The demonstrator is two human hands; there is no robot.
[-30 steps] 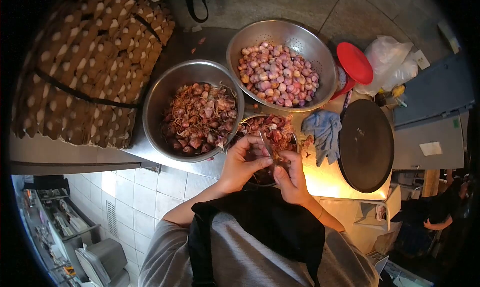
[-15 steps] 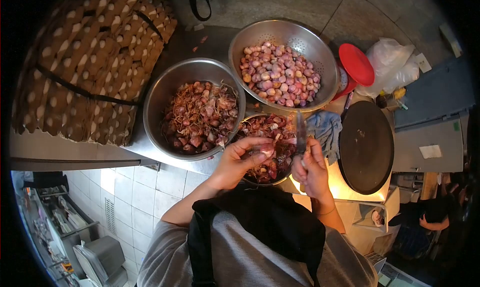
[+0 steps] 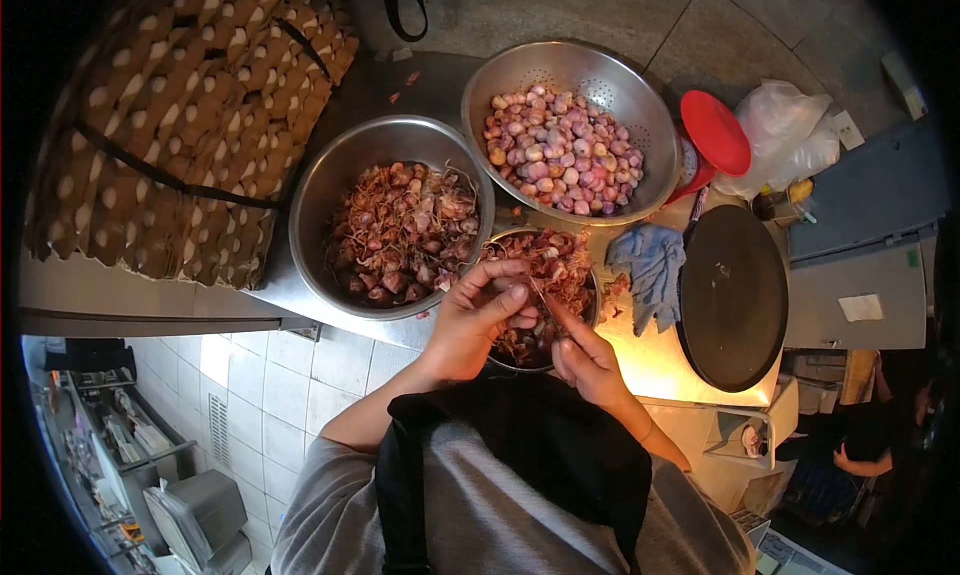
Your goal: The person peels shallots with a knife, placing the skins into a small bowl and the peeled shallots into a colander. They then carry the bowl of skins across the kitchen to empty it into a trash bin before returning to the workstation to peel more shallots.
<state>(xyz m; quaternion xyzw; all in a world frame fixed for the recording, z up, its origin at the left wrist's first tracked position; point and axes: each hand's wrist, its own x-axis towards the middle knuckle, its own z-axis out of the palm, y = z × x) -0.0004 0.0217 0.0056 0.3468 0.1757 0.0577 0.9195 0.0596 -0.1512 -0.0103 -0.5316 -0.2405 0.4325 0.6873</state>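
Note:
My left hand (image 3: 473, 315) is closed around a shallot, which the fingers mostly hide. My right hand (image 3: 590, 361) grips a knife (image 3: 538, 289), its blade seen nearly edge-on and close against the left fingertips. Both hands are above a smaller metal bowl (image 3: 598, 300) holding papery shallot skins (image 3: 562, 260). To the left, a large metal bowl (image 3: 298, 230) contains unpeeled shallots (image 3: 392, 250) with dry roots. Behind the hands, peeled pinkish shallots (image 3: 565, 150) fill part of a metal colander (image 3: 655, 105).
A blue cloth (image 3: 648, 265) lies right of the small bowl, beside a round black pan (image 3: 735, 295). Behind them stand a red scale (image 3: 715, 135) and a plastic bag (image 3: 780, 125). Strapped egg trays (image 3: 170, 125) are stacked at the left. Another person (image 3: 860, 425) is at far right.
My right hand has moved left and turned the knife, bringing the blade from upright and apart to the left fingertips. The left hand stays nearly in place. More of the blue cloth shows.

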